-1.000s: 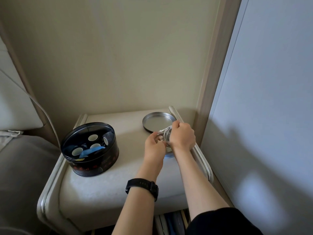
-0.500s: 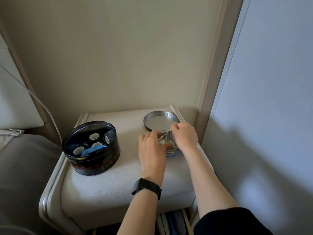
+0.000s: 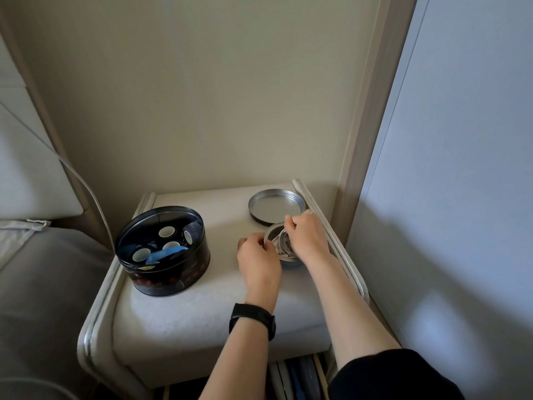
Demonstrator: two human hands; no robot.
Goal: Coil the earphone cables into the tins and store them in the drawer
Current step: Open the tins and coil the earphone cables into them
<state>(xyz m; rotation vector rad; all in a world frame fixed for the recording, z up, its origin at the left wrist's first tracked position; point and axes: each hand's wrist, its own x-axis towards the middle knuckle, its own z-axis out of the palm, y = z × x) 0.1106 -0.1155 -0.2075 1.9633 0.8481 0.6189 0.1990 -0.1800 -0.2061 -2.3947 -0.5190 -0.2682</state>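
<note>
Nearest the person, below the front edge of the nightstand, the drawer stands open, presumably ready to take the tins once they are filled. Above it, the left hand, with a black watch on its wrist, has its fingers curled against the near-left rim of the small tin. This looks like a steadying hold, so the light tin does not skid while the cable is pushed in; whether those fingers also trap a strand cannot be told from this angle. The right hand reaches over the tin from the right with its fingers bunched. It pinches the earphone cable and tucks its pale loops down inside the tin, where the coil now sits. Just behind, the lid lies upturned and close by, handy for closing. Off to the left, well apart, is the black tin, open and holding small rolls.

A second ago both hands held the coil up above the tin. Half a second ago the left hand lay flatter, its fingers spread beside the tin. The coil has since come down into the tin and the left fingers have curled at the rim. The lid and the black tin have not moved.
</note>
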